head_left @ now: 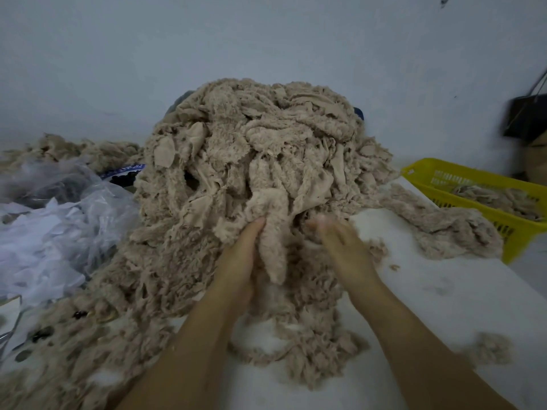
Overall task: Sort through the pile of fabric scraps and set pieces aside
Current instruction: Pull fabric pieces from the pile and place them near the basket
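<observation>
Head view: the pile of fabric scraps (251,143) heaps mid-surface (444,291). The left hand (242,253) grips a fluffy strip (273,255); the right hand (340,241) — blurred — lies flat-fingered at the pile's edge. Best draw the strip out slowly, pinning its neighbours — perhaps toward the yellow basket (473,211).

- R hand (340,241): motion-blurred at near face of pile (266,143); grip not determinable.
- L hand (236,261): palm side hidden against hanging strip (273,250) of pile; grip not determinable.
- yellow basket (420,176), R of pile: cut by frame edge; contents partly behind its wall.
- dark bag (527,116), R-rear of pile: blurred, cut by edge.
- blue object (359,113), behind pile: mostly hidden, ID n/a.
- plastic bags (59,220), L of pile: blurred, cut by edge.
- dark bits (41,334), L-front of pile: blurred, ID n/a.
</observation>
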Tool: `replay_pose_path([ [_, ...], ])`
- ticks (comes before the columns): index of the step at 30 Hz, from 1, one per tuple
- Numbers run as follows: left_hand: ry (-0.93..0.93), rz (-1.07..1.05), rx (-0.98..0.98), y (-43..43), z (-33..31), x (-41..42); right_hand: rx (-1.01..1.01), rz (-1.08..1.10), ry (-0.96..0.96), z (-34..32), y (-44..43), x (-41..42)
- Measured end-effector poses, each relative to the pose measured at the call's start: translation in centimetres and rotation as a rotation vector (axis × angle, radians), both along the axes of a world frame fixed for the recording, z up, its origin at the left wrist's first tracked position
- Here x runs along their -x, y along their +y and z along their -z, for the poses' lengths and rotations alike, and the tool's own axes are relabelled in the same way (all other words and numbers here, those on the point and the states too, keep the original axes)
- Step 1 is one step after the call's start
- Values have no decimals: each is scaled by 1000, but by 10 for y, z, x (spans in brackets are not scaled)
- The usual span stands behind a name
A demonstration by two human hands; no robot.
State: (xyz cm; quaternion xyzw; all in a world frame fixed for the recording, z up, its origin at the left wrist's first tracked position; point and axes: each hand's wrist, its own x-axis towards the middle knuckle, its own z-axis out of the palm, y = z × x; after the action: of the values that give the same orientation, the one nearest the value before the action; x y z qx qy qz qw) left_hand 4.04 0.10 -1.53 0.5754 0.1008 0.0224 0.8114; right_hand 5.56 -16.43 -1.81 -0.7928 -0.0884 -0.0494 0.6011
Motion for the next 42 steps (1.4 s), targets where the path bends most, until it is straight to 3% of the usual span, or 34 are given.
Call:
replay_pose_path([
  [5,145,194,-272,-10,11,7,34,-279,129,9,12,10],
  [8,-18,249,-356,-8,12,7,-33,-309,171,11,8,9],
  [10,-209,255,-468,-5,8,7,-328,-254,176,7,4,3],
  [13,-290,26,-553,3,11,0,-1108,2,168,-11,-26,-17],
  [15,-266,-119,-710,9,20,-10,-1239,121,176,-9,-42,-24],
  [19,-28,11,-1209,14,33,-21,-903,148,337,13,-27,-25],
  [21,-25,-4,-1332,14,37,-23,-754,108,323,14,-14,-22],
  [25,-230,-234,-1081,20,36,-22,-402,34,224,20,-6,-15],
  [28,-367,-277,-974,17,26,-14,-280,-8,189,23,-3,-11],
  [31,-555,-128,-967,2,12,2,-313,-103,216,20,3,-9],
  [34,-662,235,-1019,-21,9,16,-546,-257,298,18,4,-6],
  [36,-677,439,-1101,-34,14,18,-641,-281,346,14,0,-5],
  [38,-616,512,-1064,-35,19,17,-653,-159,362,13,-6,-9],
  [40,-431,481,-858,-30,18,16,-506,28,284,14,-10,-14],
  [42,-263,398,-619,-24,17,14,-236,125,104,12,-8,-12],
])
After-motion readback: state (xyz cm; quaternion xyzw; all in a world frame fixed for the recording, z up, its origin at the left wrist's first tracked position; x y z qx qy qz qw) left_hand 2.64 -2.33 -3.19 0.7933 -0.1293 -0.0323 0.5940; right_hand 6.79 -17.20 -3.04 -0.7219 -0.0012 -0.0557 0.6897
